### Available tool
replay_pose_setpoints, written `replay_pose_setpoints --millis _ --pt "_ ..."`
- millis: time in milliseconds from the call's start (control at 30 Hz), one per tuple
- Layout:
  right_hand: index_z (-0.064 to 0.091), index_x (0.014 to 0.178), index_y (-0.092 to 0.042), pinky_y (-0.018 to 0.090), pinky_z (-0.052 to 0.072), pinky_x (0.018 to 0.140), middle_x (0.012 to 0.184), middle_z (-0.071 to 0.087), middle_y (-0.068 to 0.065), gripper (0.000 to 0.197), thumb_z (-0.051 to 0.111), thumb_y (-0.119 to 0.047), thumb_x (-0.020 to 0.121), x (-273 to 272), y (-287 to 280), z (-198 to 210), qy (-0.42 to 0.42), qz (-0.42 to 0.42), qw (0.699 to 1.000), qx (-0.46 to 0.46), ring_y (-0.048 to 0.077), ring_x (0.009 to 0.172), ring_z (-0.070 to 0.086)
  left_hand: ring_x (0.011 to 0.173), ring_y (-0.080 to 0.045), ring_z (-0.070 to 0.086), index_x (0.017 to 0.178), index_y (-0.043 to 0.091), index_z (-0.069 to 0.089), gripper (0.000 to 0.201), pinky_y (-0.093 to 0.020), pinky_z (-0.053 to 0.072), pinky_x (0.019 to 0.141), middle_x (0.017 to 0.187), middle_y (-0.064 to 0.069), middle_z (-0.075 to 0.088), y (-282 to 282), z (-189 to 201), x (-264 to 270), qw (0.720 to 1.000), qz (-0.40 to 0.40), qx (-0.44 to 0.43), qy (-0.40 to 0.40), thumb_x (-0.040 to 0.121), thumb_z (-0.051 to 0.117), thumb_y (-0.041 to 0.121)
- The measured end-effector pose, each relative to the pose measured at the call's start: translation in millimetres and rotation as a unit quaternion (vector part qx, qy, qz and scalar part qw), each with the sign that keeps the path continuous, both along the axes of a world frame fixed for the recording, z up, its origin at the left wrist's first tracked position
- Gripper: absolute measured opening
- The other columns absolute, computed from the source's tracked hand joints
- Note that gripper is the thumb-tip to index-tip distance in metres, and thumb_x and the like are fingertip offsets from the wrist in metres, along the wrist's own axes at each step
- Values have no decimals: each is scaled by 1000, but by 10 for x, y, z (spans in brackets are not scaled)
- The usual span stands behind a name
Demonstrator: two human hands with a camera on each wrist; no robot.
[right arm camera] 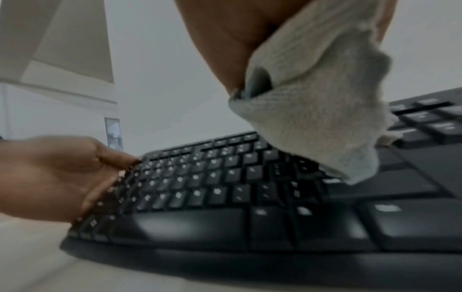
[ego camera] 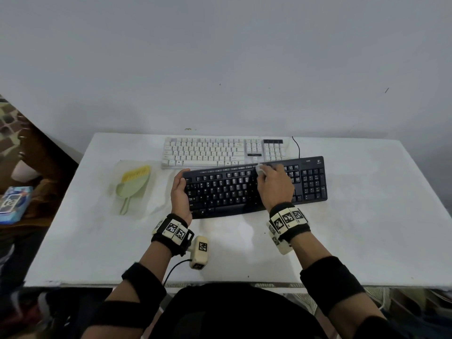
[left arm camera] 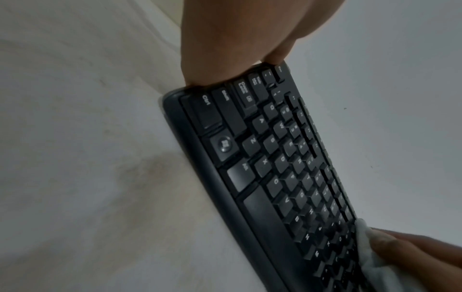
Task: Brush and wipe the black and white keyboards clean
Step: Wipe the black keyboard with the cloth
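The black keyboard [ego camera: 227,189] lies in the middle of the white table [ego camera: 367,216], with the white keyboard [ego camera: 210,151] just behind it. My left hand [ego camera: 180,192] grips the black keyboard's left end [left arm camera: 190,110], thumb on top. My right hand [ego camera: 274,184] holds a pale grey cloth [ego camera: 259,169] against the upper rows near the keyboard's middle. In the right wrist view the cloth [right arm camera: 317,110] hangs bunched from my fingers onto the keys [right arm camera: 200,177]. The left wrist view shows the cloth [left arm camera: 367,251] at the lower right.
A pale green dustpan [ego camera: 132,189] with a yellow-bristled brush [ego camera: 135,172] lies on a clear plastic sheet left of the keyboards. A black cable [ego camera: 296,145] runs off behind the black keyboard. A blue box [ego camera: 13,204] sits on a surface left of the table.
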State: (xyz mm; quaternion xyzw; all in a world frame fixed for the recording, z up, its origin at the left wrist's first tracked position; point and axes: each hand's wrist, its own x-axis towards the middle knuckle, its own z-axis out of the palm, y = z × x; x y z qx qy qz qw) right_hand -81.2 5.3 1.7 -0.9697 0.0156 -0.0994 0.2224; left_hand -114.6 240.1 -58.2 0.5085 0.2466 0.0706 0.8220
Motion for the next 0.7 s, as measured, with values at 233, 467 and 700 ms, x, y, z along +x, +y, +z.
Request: replay_pose_setpoints --millis 233,467,700 --pt "72 115 -16 27 56 71 106 62 5 22 64 -27 97 -68 558 -5 -34 169 985 20 9 73 51 109 -27 63 118 26 67 34 -42 54 89 119 -9 68 -6 11 -40 1000 0 -28 -9 109 35 20" --pt "68 120 -16 35 51 59 104 55 9 24 55 -25 101 -120 1406 89 -14 311 950 -39 28 76 61 112 -27 70 124 20 65 57 -42 55 94 125 -11 71 -29 156 -114 994 16 -104 -7 107 27 59" --pt "67 123 -17 36 44 59 111 55 9 28 54 -25 99 -108 1337 70 4 300 949 -95 32 90 61 102 -23 73 116 24 67 58 -44 55 93 108 -4 77 -66 179 -132 997 14 -78 -12 106 25 64"
